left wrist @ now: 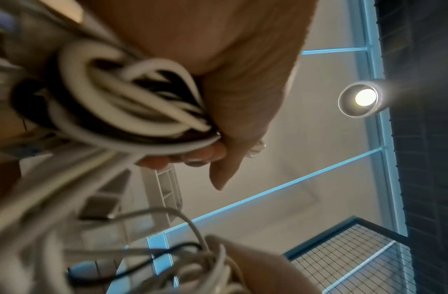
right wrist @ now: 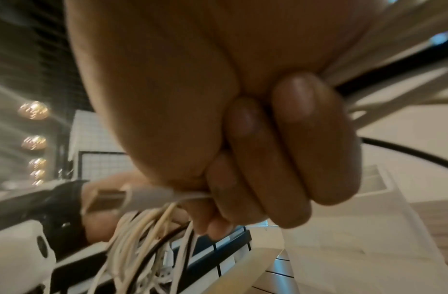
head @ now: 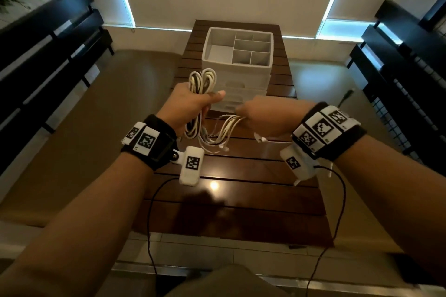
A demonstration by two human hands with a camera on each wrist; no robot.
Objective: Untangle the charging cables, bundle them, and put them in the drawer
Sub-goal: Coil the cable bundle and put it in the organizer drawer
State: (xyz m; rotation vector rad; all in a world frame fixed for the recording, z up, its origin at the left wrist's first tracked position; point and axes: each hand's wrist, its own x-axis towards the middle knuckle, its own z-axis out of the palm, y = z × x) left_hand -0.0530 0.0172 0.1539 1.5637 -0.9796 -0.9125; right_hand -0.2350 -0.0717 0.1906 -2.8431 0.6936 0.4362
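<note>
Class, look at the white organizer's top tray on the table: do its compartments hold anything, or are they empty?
Empty. In the head view the organizer shows only bare grey compartment floors; the cables are in the hands.

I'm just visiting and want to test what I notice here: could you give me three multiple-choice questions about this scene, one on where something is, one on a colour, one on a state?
1. Where does the organizer stand?
A. on the floor
B. at the table's far end
C. on the person's lap

2. What colour are most of the cables?
A. white
B. red
C. green

3. What are the hands doing?
A. both lie flat on the table
B. only one holds cables
C. both grip cables

Answers:
1 B, the head view shows it on the wooden slats beyond the hands.
2 A, the loops are white, with a few dark strands among them.
3 C, the left hand holds the coiled loops and the right hand clasps loose strands.
</note>
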